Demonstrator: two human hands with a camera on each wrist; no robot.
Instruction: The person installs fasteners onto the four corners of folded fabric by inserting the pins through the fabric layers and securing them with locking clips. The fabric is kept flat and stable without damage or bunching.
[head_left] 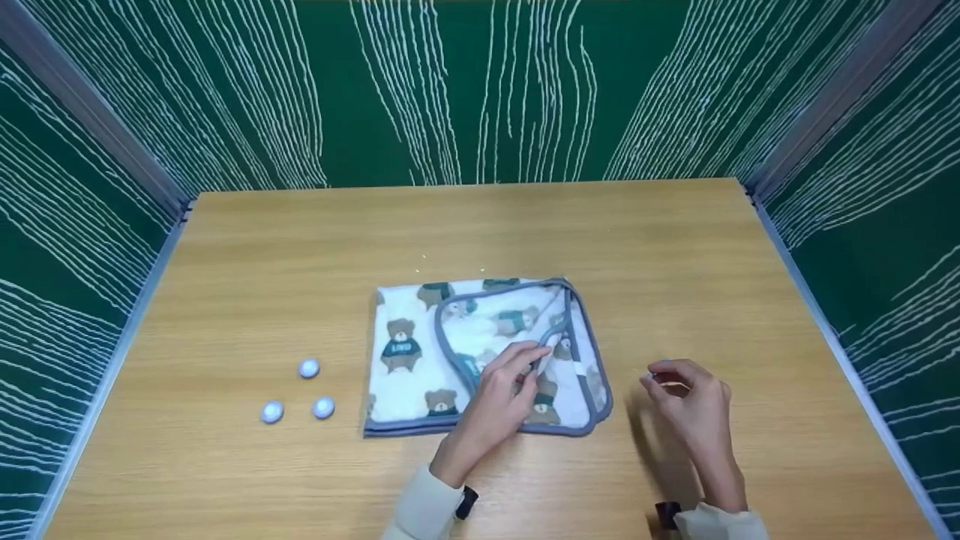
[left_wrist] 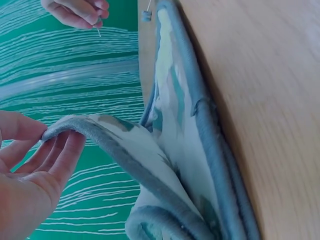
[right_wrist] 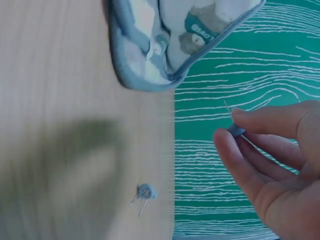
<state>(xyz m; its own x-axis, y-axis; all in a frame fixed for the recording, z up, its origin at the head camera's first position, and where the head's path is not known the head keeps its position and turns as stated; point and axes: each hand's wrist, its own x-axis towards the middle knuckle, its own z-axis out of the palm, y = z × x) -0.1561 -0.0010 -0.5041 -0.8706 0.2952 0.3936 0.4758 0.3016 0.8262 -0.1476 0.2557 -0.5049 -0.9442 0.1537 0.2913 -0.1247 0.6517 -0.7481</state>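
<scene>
A folded white blanket (head_left: 412, 405) with brown bears and a grey-blue border lies on the table, its right part folded back in a loose flap. My left hand (head_left: 495, 394) pinches the bordered edge of that flap and lifts it, as the left wrist view shows, with the edge (left_wrist: 75, 122) between thumb and fingers. To the right of the blanket, above the table, my right hand (head_left: 694, 401) pinches a small grey-blue capped pin (right_wrist: 236, 130) between thumb and forefinger. The thin metal point sticks out past the thumb.
Three round white caps (head_left: 322, 407) sit on the table left of the blanket. In the right wrist view another grey-blue cap (right_wrist: 146, 191) with metal prongs lies near the blanket. Green walls (head_left: 525, 90) with white streaks close off the table's back and sides.
</scene>
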